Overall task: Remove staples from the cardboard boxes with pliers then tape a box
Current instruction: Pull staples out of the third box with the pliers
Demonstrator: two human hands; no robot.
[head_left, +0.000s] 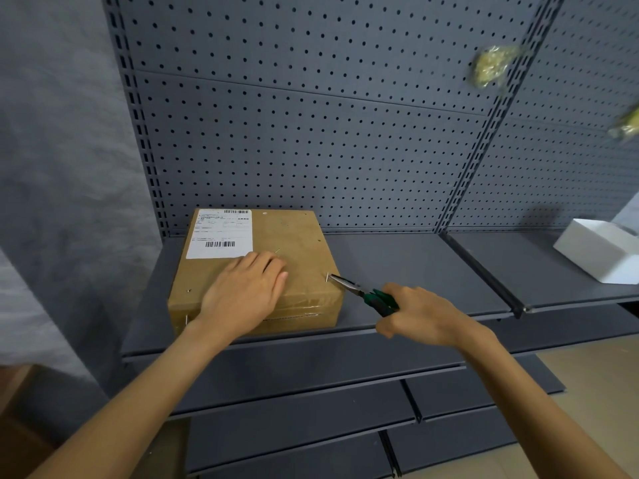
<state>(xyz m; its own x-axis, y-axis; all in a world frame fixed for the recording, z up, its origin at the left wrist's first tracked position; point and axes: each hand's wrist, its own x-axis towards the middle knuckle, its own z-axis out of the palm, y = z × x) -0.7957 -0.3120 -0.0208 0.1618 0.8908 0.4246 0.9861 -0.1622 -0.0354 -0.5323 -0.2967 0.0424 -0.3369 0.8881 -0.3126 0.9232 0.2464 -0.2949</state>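
Left grip: left hand lies flat, fingers straight, pressing the top of the cardboard box.
Right grip: right hand is curled round the green pliers.
Pliers tip: at a staple on the box's near right edge.
Box: on the grey shelf, under the left grip.

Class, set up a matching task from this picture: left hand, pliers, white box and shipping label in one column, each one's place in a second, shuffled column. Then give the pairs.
1. left hand
2. pliers
3. white box
4. label

A. far right of the shelf
B. back left of the cardboard box's top
C. flat on the cardboard box
D. gripped by the right hand

Pairs: 1-C, 2-D, 3-A, 4-B
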